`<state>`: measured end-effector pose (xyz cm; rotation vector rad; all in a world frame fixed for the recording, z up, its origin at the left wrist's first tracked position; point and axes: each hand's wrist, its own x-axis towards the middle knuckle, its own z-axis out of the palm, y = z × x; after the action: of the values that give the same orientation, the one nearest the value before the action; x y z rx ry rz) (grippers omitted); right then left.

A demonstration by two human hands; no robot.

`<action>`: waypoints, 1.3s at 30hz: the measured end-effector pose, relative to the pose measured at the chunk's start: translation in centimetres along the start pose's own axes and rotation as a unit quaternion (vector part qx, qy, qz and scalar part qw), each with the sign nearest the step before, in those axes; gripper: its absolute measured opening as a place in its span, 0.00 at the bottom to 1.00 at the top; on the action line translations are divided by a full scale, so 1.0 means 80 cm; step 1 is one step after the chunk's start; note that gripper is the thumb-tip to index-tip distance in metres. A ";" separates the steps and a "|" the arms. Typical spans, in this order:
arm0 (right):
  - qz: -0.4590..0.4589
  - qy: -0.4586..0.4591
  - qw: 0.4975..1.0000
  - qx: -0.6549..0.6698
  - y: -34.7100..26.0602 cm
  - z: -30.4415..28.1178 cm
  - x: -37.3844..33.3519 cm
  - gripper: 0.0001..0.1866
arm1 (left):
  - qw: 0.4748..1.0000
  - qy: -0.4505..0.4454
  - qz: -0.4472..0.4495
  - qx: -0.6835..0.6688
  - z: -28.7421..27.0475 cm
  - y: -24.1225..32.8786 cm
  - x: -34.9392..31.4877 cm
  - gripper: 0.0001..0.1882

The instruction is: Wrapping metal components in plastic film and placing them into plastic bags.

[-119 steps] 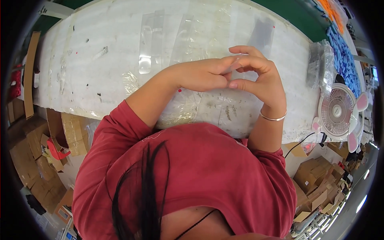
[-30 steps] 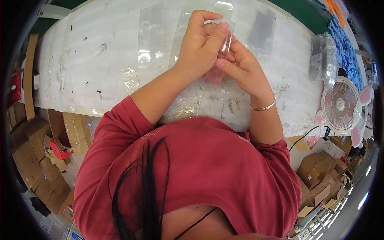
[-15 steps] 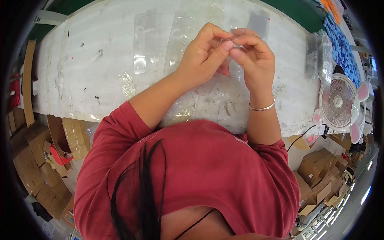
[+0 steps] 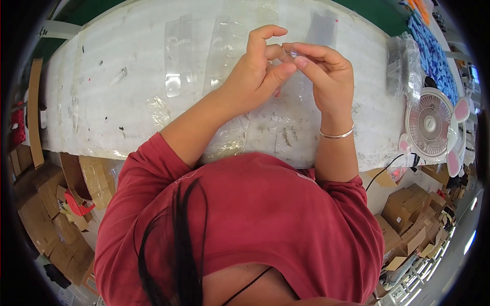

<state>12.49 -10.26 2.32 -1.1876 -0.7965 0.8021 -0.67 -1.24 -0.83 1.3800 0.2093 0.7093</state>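
Over the far middle of the table, both hands meet at a small piece of clear plastic (image 4: 292, 54). My right hand (image 4: 326, 69) pinches it between thumb and fingertips; a silver bangle circles that wrist. My left hand (image 4: 258, 74) has its index finger raised and bent, while its thumb and middle finger curl round the plastic's left side. The piece's full shape is hard to make out, being see-through and partly covered by fingers. Left of the hands, long clear plastic sheets (image 4: 178, 56) lie flat. Behind the right hand lies a greyish stack of clear sheets (image 4: 322, 29).
The white table (image 4: 102, 102) carries scraps of clear film (image 4: 158, 111). At the right stand a wrapped plastic bundle (image 4: 403, 64), a white fan with rabbit ears (image 4: 430, 122) and a blue pile (image 4: 436, 61). Cardboard boxes (image 4: 406, 211) fill the floor on both sides.
My left index finger has lifted away from the plastic, and the left hand has opened somewhat. The right hand keeps its pinch, having shifted very slightly.
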 end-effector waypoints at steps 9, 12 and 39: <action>-0.014 -0.048 0.998 -0.044 0.004 -0.011 0.003 0.12 | 0.997 -0.036 -0.050 0.051 -0.007 0.001 0.001 0.26; -0.034 -0.062 0.997 -0.035 0.002 0.000 0.002 0.11 | 0.996 -0.009 -0.088 -0.002 -0.006 0.013 0.004 0.26; -0.205 0.109 0.913 -0.336 -0.002 0.028 0.006 0.13 | 0.976 -0.014 -0.183 -0.117 -0.039 0.033 0.015 0.17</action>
<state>10.82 -8.87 2.90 -1.6015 -1.1302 0.0217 -2.28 2.03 1.31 1.0858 0.3372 0.3925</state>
